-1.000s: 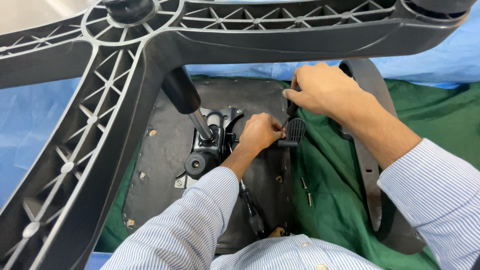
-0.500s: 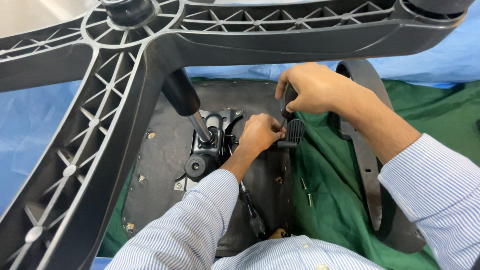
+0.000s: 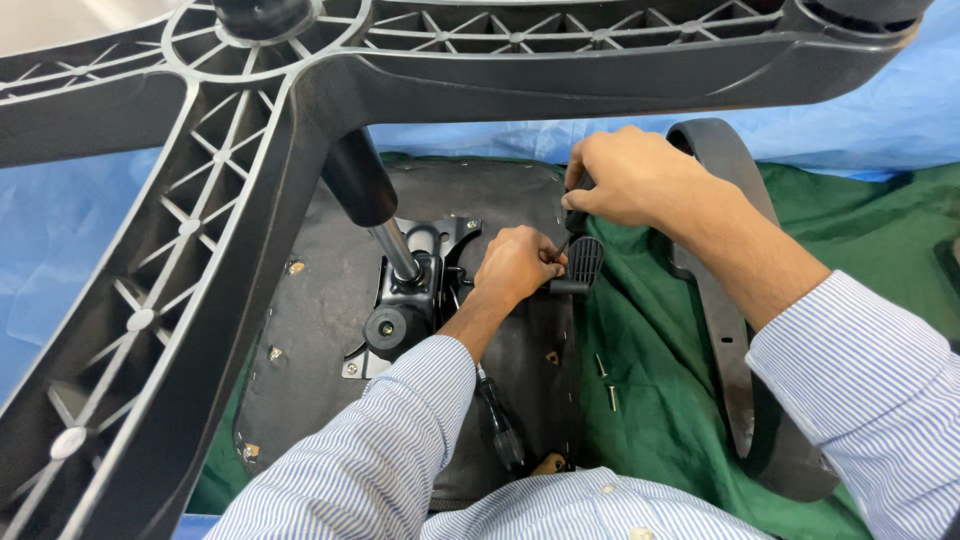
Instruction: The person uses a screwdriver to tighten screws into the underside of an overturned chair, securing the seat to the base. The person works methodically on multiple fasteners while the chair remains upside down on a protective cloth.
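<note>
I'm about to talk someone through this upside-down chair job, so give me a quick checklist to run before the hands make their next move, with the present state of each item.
1. Left hand on the work: ok, its fingers are closed at the black paddle lever beside the seat mechanism.
2. Right hand grip: ok, closed on a dark handle just above the lever; what it holds, cannot tell.
3. Loose screws within sight: ok, two lie on the green cloth.
4. Screwdriver at hand: ok, it lies on the seat underside.
5. Tool tip seated on a fastener: cannot tell, the hands hide it.
6. Chair base clear of the hands: ok.
</note>
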